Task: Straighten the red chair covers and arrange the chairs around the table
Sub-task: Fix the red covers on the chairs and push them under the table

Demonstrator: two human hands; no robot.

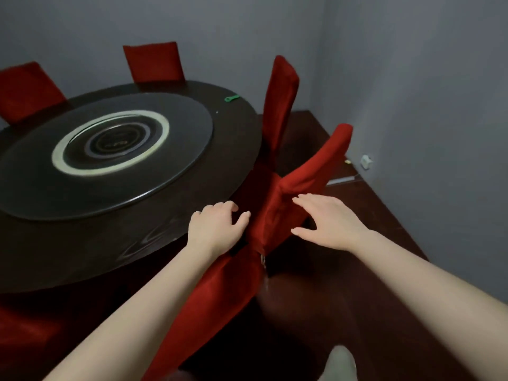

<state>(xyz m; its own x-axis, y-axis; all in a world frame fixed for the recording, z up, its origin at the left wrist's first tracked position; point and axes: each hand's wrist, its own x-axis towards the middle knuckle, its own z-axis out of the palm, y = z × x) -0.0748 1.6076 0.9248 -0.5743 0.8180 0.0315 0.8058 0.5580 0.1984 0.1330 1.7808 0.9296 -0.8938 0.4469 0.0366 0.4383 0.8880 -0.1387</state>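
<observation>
Both hands released, left hand (217, 229) loosely curled and right hand (328, 222) straight-fingered, flank the red chair cover (275, 215) at the round table (82, 257) rim, open floor (371, 259) lying rightward; turntable (181, 127) markings unreadable.

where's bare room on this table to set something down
Bare: the table rim nearest you, between turntable and edge, and the turntable itself. A green thing lies on the far rim. Crowded at the right edge: the near chair, the far chair, left hand and right hand.
</observation>
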